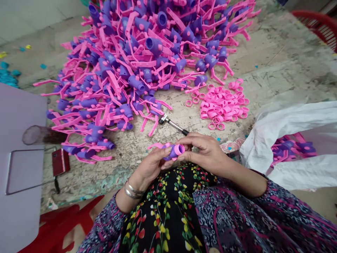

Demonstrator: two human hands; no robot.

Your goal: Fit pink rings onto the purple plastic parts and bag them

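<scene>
Close to my lap, my left hand point(152, 162) is closed round a purple plastic piece point(172, 151) with a pink arm sticking out to the left. A pink ring point(181, 149) sits at the right end of this piece. Thumb and fingers of my right hand point(202, 150) pinch at that ring. A big heap of similar purple-and-pink pieces point(137, 82) covers the table beyond my hands. To its right lies a small pile of loose pink rings point(223, 102). Just past my right hand rests a small metal-and-black tool point(173, 124), like a razor.
An open white sack point(259, 140) at the right holds several purple-and-pink pieces. On the left are a clear cup point(33, 135) lying on its side, a dark red box-shaped item point(60, 161) and a pale panel point(19, 211). A red basket point(316, 26) stands at the far right.
</scene>
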